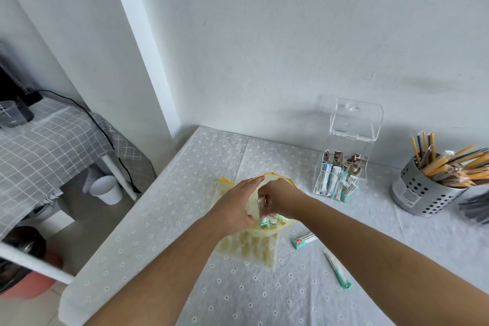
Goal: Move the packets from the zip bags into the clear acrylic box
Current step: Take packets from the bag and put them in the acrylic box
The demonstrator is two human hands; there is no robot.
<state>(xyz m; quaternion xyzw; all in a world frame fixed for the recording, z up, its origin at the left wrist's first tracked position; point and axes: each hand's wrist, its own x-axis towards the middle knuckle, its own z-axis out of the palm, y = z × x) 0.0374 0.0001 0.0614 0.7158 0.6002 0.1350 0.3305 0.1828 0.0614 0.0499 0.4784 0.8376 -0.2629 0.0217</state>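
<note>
We note the left hand (234, 206) gripping the translucent yellow zip bag (276, 177) left of the clear acrylic box (344, 145); the right hand (283, 200) grasps teal-ended packets (267, 220).

White walls (264, 34) and a square pillar (148, 47) back a counter (137, 233) in daisy-print cloth; at its left edge, a grey-checked table (47, 145) stands on pale floor (87, 222).
</note>
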